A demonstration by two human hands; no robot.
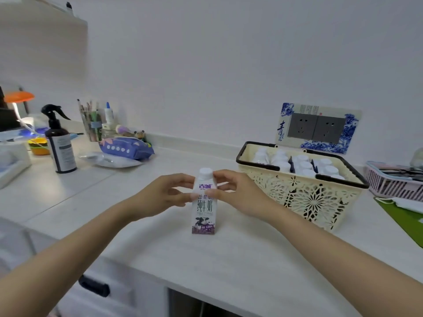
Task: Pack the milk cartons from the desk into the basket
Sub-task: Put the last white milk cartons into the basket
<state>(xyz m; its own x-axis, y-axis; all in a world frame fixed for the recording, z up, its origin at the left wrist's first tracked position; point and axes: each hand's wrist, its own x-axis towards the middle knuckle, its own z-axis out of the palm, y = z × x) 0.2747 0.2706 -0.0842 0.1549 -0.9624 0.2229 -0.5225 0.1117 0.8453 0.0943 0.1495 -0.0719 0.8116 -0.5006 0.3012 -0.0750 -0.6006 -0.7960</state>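
Hands meet on the last carton point(204, 203), upright on the bench point(229, 259): left hand point(163, 195) and right hand point(235, 193) pinch its shoulders; lift it straight, clearing the basket point(304, 197) rim

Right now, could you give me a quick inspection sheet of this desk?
Surface: white desk, bare in front.
Job's things: one milk carton upright on the desk; cream basket at right, already holding white-capped cartons.
Clutter: spray bottle, pen cup, wipes pack, pink tray.
Grips: left hand and right hand pinch the carton's top.
Cables: nothing seen.
Surroundings: white wall, wall sockets.
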